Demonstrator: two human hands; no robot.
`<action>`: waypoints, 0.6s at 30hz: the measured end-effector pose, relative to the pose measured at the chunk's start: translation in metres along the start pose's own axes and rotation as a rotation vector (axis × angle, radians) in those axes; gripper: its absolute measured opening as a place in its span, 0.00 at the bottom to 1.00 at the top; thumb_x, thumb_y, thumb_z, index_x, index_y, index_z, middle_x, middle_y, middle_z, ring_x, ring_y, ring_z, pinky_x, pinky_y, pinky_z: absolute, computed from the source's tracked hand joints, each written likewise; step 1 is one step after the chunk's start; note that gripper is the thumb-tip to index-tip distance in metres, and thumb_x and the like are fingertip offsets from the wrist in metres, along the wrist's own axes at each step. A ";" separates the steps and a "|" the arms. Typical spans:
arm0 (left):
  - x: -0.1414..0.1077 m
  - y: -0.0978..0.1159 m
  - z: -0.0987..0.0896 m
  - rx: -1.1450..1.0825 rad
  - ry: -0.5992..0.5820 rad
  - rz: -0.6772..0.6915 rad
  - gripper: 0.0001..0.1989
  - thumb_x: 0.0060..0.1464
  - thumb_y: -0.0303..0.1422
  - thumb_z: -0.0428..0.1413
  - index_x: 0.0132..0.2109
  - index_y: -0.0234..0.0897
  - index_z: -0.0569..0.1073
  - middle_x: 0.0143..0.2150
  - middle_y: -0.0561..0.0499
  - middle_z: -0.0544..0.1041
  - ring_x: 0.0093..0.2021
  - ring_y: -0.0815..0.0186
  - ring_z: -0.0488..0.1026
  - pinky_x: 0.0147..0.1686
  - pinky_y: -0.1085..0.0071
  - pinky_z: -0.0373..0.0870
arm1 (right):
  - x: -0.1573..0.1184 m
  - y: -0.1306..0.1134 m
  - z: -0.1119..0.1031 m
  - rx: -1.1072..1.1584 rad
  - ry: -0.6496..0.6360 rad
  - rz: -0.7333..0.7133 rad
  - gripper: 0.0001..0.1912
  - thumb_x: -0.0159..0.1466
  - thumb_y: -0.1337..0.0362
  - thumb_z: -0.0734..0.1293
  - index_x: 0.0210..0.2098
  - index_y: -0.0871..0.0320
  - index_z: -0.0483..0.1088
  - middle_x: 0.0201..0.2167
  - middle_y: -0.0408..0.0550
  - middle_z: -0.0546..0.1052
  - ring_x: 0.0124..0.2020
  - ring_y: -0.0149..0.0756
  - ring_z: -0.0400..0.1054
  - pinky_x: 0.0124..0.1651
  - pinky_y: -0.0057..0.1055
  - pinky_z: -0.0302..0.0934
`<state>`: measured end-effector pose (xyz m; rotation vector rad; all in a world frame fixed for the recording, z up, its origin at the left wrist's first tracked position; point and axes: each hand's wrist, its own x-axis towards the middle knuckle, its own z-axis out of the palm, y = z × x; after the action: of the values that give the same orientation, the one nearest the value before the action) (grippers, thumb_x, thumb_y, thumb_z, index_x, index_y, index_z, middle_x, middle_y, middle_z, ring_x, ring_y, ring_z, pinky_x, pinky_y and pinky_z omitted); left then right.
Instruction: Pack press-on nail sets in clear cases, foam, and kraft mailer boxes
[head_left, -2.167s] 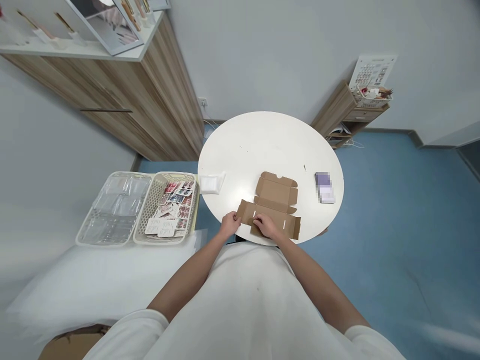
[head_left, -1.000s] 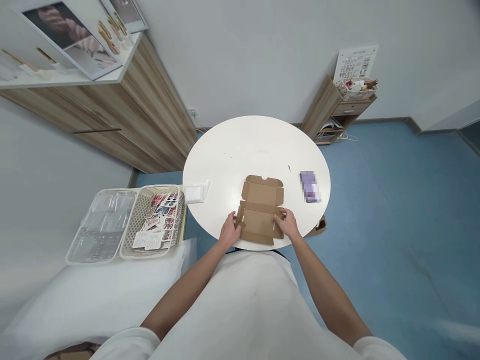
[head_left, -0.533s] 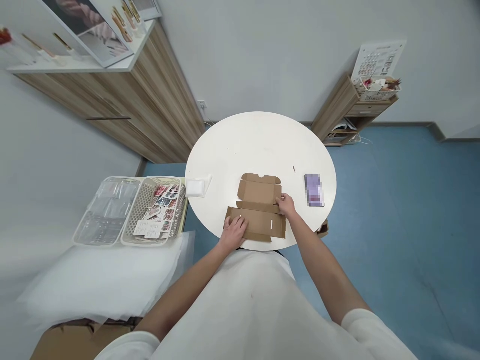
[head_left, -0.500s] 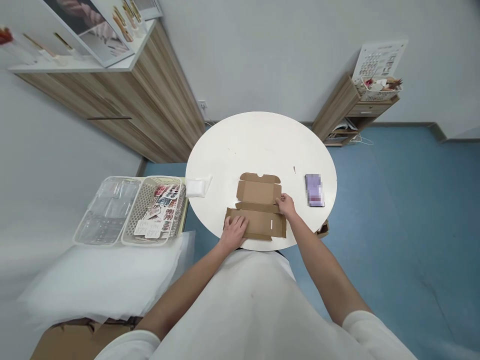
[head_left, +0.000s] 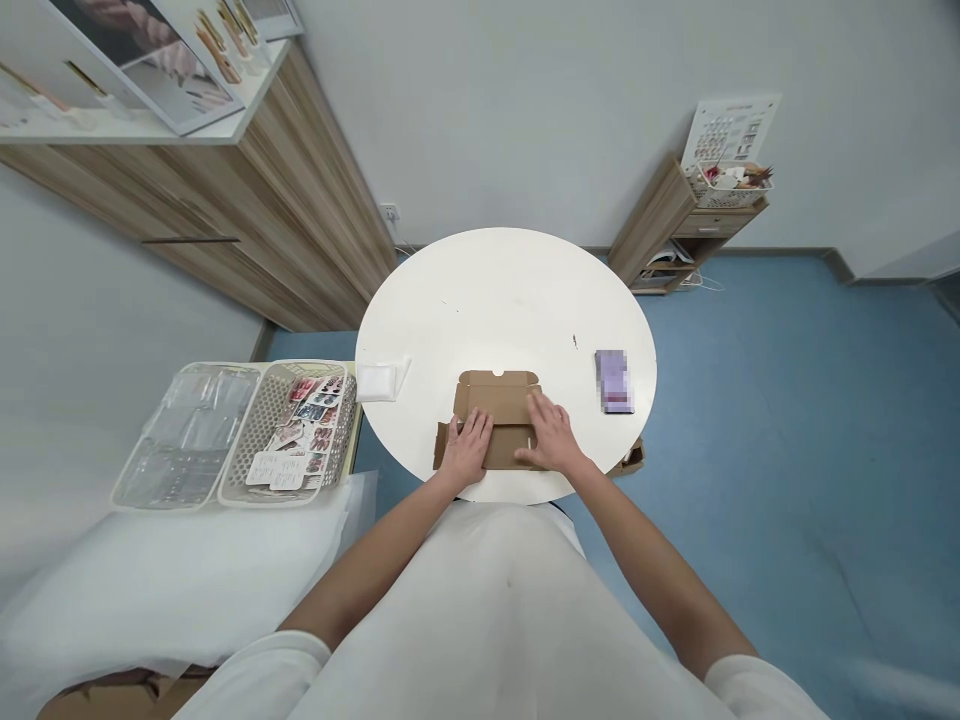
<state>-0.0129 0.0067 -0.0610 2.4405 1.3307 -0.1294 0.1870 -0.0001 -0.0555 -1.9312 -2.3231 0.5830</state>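
Blue floor (head_left: 750, 430) spreads beneath a white oval counter (head_left: 502, 290), with a basket (head_left: 257, 418) of printed cards (head_left: 296, 435) beside its left edge. Brown cardboard (head_left: 499, 397), partly unfolded, lies along the counter's near edge. One person's left hand (head_left: 465, 450) rests palm-down on the cardboard's left part, fingers slightly spread; the right hand (head_left: 553, 437), fingers spread, covers its right end. Near the right edge sits a blurred purple object (head_left: 613, 378); at the left edge, a white packet (head_left: 376, 382).
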 end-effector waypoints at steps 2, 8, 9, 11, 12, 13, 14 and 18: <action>0.000 0.000 -0.001 -0.023 0.008 0.014 0.45 0.35 0.27 0.57 0.61 0.36 0.47 0.62 0.39 0.51 0.63 0.49 0.37 0.57 0.48 0.30 | -0.003 -0.006 0.006 -0.126 -0.141 -0.163 0.58 0.43 0.44 0.66 0.62 0.60 0.32 0.63 0.55 0.40 0.63 0.50 0.29 0.59 0.46 0.27; -0.025 -0.014 0.001 -0.054 0.106 -0.201 0.51 0.33 0.37 0.62 0.62 0.38 0.44 0.64 0.38 0.42 0.63 0.46 0.35 0.56 0.47 0.36 | -0.002 -0.012 0.026 -0.236 -0.190 -0.159 0.57 0.43 0.51 0.69 0.62 0.62 0.34 0.63 0.57 0.43 0.63 0.49 0.33 0.59 0.49 0.25; -0.033 -0.019 0.004 -0.080 0.127 -0.324 0.51 0.33 0.39 0.62 0.62 0.37 0.43 0.64 0.37 0.40 0.62 0.45 0.37 0.55 0.47 0.39 | -0.001 -0.011 0.028 -0.234 -0.184 -0.162 0.57 0.43 0.51 0.69 0.62 0.62 0.34 0.63 0.57 0.43 0.63 0.48 0.33 0.60 0.49 0.25; -0.049 -0.032 0.011 -0.188 0.137 -0.567 0.50 0.36 0.40 0.60 0.62 0.34 0.42 0.63 0.34 0.45 0.61 0.45 0.45 0.52 0.48 0.49 | -0.001 -0.009 0.029 -0.228 -0.176 -0.168 0.58 0.43 0.52 0.69 0.62 0.62 0.34 0.63 0.56 0.42 0.63 0.48 0.33 0.59 0.50 0.25; -0.055 -0.038 0.015 -0.272 0.121 -0.615 0.47 0.38 0.39 0.59 0.61 0.32 0.43 0.61 0.33 0.51 0.58 0.47 0.52 0.50 0.51 0.53 | 0.000 -0.009 0.030 -0.225 -0.172 -0.168 0.58 0.43 0.52 0.69 0.62 0.62 0.33 0.63 0.56 0.42 0.63 0.48 0.33 0.59 0.50 0.24; -0.060 -0.043 0.019 -0.365 0.103 -0.592 0.43 0.42 0.37 0.57 0.61 0.31 0.45 0.58 0.34 0.57 0.56 0.50 0.56 0.49 0.55 0.57 | 0.000 -0.008 0.030 -0.222 -0.170 -0.167 0.57 0.43 0.51 0.69 0.62 0.62 0.33 0.63 0.56 0.41 0.63 0.48 0.32 0.59 0.51 0.25; -0.061 -0.047 0.022 -0.448 0.115 -0.559 0.37 0.44 0.34 0.54 0.60 0.31 0.49 0.55 0.36 0.61 0.54 0.54 0.60 0.47 0.59 0.60 | 0.001 -0.007 0.030 -0.219 -0.169 -0.166 0.57 0.43 0.51 0.68 0.62 0.62 0.33 0.63 0.56 0.41 0.63 0.48 0.32 0.59 0.51 0.25; -0.052 -0.050 0.024 -0.661 0.195 -0.536 0.21 0.48 0.26 0.47 0.51 0.34 0.62 0.45 0.44 0.71 0.45 0.60 0.68 0.40 0.68 0.65 | 0.001 -0.008 0.031 -0.217 -0.170 -0.167 0.57 0.44 0.50 0.68 0.62 0.61 0.33 0.63 0.56 0.41 0.63 0.49 0.30 0.59 0.52 0.26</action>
<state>-0.0806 -0.0188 -0.0841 1.5484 1.7400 0.3678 0.1700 -0.0076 -0.0822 -1.8066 -2.7247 0.5178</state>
